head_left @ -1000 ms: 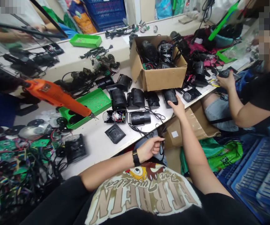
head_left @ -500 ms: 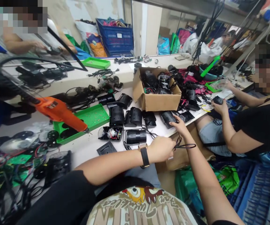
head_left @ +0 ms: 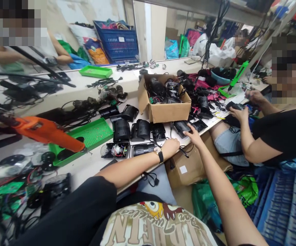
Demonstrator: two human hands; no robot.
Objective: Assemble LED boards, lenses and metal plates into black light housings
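My left hand is closed near the bench's front edge, pinching a thin black cable that runs to my right hand. My right hand reaches further out, fingers curled over the cable's other end beside a black camera housing. Just left of my left hand lies a black cylindrical housing and an opened unit with exposed parts. Several more black housings stand in a row behind them.
A cardboard box of black parts stands beyond my hands. An orange power screwdriver hangs over a green tray. Circuit boards and wires pile at left. A seated person works at right; another box sits under the bench.
My left hand has moved up from my lap onto the bench with the cable. My right hand shifted slightly back from the housing. The view has tilted upward.
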